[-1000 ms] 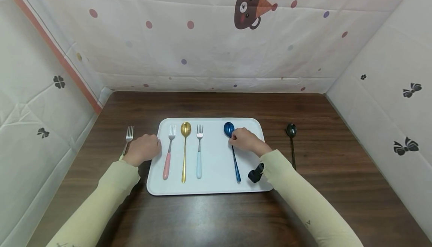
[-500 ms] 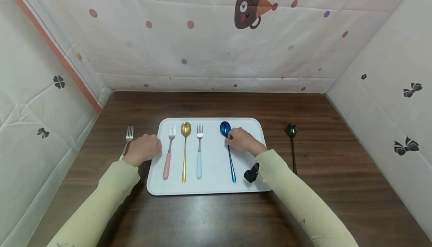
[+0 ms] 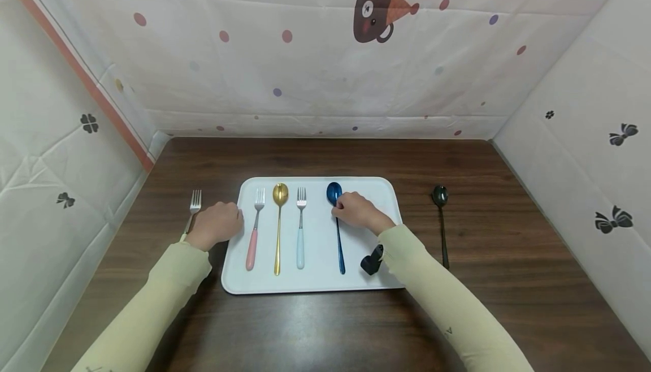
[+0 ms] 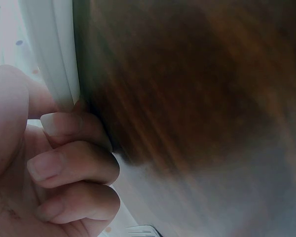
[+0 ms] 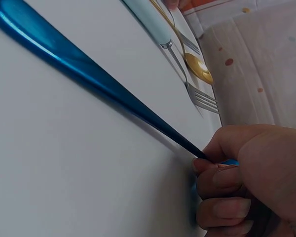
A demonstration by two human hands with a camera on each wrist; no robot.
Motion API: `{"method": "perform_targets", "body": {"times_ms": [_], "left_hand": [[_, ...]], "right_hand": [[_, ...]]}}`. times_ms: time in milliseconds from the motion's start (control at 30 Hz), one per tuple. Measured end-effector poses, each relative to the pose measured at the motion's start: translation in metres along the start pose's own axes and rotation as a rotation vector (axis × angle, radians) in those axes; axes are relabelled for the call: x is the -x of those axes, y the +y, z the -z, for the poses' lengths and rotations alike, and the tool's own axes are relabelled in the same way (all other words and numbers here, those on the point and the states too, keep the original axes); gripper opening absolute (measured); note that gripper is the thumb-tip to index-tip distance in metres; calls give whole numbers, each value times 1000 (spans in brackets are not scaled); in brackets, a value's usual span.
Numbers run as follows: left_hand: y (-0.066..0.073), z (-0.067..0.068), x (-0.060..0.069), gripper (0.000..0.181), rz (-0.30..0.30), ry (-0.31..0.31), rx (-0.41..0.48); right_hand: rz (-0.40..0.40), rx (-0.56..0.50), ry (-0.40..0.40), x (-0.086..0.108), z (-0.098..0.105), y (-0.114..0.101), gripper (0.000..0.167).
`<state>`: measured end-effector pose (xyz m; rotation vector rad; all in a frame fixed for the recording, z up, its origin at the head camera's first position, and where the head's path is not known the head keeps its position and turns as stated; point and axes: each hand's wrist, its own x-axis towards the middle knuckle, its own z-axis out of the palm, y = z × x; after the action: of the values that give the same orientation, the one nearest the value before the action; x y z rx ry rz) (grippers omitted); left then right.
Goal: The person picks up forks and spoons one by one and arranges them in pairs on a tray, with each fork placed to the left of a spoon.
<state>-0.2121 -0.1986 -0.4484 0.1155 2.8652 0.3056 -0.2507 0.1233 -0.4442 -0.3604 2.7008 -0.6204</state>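
Note:
My right hand (image 3: 360,212) pinches a blue spoon (image 3: 340,247) near the neck, over the right half of a white tray (image 3: 317,247). In the right wrist view, the blue handle (image 5: 89,74) slants away from the thumb and fingertips, and the hand covers most of the bowl. At the tray's left edge is my left hand (image 3: 213,225); in the left wrist view its thumb and curled index finger pinch the white rim (image 4: 52,49). Left of the blue spoon, a fork with a light blue handle (image 3: 300,236), a gold spoon (image 3: 278,230) and a pink-handled fork (image 3: 252,236) lie side by side.
Another fork (image 3: 195,202) lies on the wooden table (image 3: 305,332) left of the tray, partly hidden by the left hand. A black spoon (image 3: 442,225) lies to the tray's right. Patterned cloth walls (image 3: 305,78) enclose the back and sides.
The right hand has shifted left with the blue spoon, which now stands straighter and closer to the light blue fork. My left hand and the other cutlery have stayed put.

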Motion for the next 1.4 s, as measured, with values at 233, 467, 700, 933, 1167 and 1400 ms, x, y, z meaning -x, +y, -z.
{"method": "perform_targets", "body": {"times_ms": [233,467,700,933,1167,1400], "left_hand": [[1,-1,1,38,-1,-1,10],[1,0,1,38,-6,4,7],[1,1,1,37,-5,1,13],[1,2,2,38,-3,1,7],[3,4,4,39,-16,13,-10],[3,5,4,39,-18,11,-7]], "right_hand": [[2,-12,-3,-1,-2,-7,30],[-5,0,-6,-3,-4,-11,30],[-17,11,-16,-5,-7,-15,29],[-13,16,-14,-6,-9,-16,30],[23,9,5,-6,-10,-14,37],[21,12,10,-6,-10,-14,35]]}}
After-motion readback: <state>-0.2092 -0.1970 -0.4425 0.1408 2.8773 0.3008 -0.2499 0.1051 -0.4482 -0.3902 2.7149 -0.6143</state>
